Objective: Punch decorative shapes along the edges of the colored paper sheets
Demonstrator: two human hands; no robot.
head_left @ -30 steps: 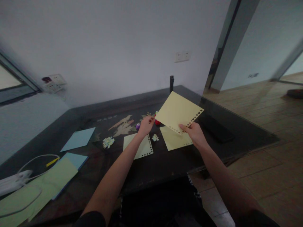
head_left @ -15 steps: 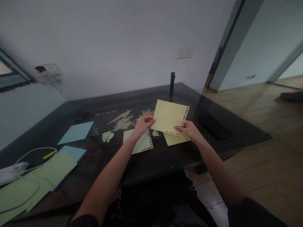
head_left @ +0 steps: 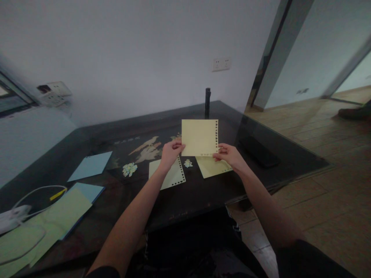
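Left hand (head_left: 170, 153) and right hand (head_left: 231, 155) are pinching the raised yellow sheet (head_left: 199, 136) near its lower corners, between them. Its punched side edge (head_left: 216, 133) is facing the right.

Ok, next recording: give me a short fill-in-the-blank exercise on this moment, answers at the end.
1. The left hand and right hand hold a raised sheet coloured pale ____.
2. In view, dark cutouts run down its ____ side.
3. The larger pile lies to the ____ of the smaller pile.

Missing words: yellow; right; left.
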